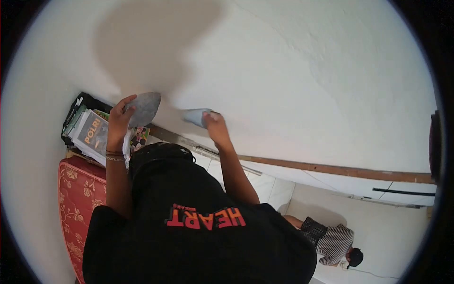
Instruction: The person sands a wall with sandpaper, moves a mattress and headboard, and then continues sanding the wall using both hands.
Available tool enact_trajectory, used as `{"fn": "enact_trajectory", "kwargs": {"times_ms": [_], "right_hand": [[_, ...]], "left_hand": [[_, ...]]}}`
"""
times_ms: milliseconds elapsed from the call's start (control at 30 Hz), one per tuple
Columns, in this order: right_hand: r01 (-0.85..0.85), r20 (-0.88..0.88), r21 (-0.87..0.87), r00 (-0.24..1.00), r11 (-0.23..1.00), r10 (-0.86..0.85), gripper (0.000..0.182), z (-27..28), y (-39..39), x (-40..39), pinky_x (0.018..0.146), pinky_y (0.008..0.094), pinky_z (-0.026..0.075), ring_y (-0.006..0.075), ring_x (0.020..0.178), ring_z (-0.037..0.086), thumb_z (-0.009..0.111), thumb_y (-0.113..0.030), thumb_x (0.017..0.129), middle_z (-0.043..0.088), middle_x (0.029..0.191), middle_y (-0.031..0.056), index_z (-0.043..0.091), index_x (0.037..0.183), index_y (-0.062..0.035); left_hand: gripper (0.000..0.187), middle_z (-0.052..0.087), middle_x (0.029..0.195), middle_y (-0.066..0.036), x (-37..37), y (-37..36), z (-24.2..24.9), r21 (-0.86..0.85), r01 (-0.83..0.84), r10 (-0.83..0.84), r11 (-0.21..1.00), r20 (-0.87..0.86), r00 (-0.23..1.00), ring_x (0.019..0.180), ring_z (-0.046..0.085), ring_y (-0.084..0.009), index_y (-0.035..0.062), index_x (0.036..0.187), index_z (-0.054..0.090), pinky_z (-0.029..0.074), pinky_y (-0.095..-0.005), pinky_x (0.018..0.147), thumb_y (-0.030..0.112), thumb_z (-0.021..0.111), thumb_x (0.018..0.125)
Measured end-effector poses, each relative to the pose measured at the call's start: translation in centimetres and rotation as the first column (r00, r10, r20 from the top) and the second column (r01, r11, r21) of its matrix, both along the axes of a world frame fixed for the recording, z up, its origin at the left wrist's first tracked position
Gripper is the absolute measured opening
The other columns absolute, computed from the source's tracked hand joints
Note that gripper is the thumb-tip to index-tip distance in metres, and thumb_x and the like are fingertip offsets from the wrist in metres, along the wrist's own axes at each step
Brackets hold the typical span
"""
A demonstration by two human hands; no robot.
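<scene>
On the left, my left hand (120, 117) is closed on a flat grey piece (146, 109) with a rounded, uneven edge, held up in front of the white wall (265, 94). Bracelets circle that wrist. To its right, my right hand (216, 127) grips a pale blue-grey flat piece (195, 116) that narrows to the left, close to the wall and smeared by motion. A gap separates the two pieces, and I cannot make out exactly what kind either is.
A black box (71, 113) of books and papers sits at the left, above a red flowered mattress (78, 203). A wooden strip (302, 165) runs along the wall's base. At lower right another person (336, 241) in a striped shirt bends by a cable (373, 273).
</scene>
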State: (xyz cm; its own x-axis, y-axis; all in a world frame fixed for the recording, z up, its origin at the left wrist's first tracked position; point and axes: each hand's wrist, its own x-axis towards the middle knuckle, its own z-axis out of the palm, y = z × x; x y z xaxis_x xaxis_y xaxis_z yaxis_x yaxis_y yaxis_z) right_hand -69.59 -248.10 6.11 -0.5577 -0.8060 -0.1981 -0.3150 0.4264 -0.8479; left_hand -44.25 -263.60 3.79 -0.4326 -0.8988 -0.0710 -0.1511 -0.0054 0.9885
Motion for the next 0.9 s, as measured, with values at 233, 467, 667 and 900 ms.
{"fn": "enact_trajectory", "kwargs": {"times_ms": [233,467,667,900], "right_hand": [[0.428,0.172,-0.558,0.898,0.711,-0.405,0.042,25.9,3.1,-0.8,0.083,0.0406,0.043,0.0270,0.095,0.053,0.032,-0.029,0.093,0.054,0.097,0.0166,0.048,0.107,0.0065],[-0.046,-0.090,0.243,0.994,0.969,0.070,0.036,-2.1,-6.1,4.7,0.089,0.0365,0.036,0.0295,0.096,0.051,0.043,-0.030,0.088,0.055,0.098,0.0220,0.053,0.103,0.0013],[0.167,-0.431,-0.478,0.811,0.862,-0.396,0.038,24.6,-0.3,3.1,0.083,0.0461,0.047,0.0343,0.098,0.054,0.034,-0.015,0.090,0.047,0.118,0.0230,0.039,0.123,0.0037],[-0.346,-0.754,-0.002,0.617,0.938,0.226,0.029,10.7,-8.7,7.7,0.078,0.0401,0.040,0.0305,0.087,0.054,0.044,-0.023,0.088,0.057,0.090,0.0178,0.059,0.083,0.0012]], "left_hand": [[0.032,0.059,0.098,-0.005,2.0,-3.4,-0.6,0.170,-0.016,0.032,0.985,-0.094,0.995,0.086,0.051,-0.0081,-0.0003,0.111,0.056,0.039,-0.0214,0.080,0.004,0.053,0.079],[0.032,0.059,0.088,-0.003,2.4,-6.1,-0.5,0.077,-0.036,0.047,0.996,-0.141,0.989,0.075,0.049,-0.0056,-0.0009,0.109,0.056,0.041,-0.0200,0.071,0.006,0.055,0.079],[0.033,0.054,0.081,0.000,4.8,-7.3,-2.9,0.110,-0.031,0.044,0.993,-0.118,0.992,0.069,0.045,-0.0054,0.0006,0.111,0.056,0.039,-0.0194,0.066,0.007,0.055,0.078],[0.033,0.056,0.087,-0.002,6.6,-7.8,-1.9,0.214,-0.053,0.084,0.976,-0.141,0.986,0.073,0.048,-0.0054,0.0004,0.112,0.056,0.040,-0.0192,0.069,0.006,0.054,0.079]]}}
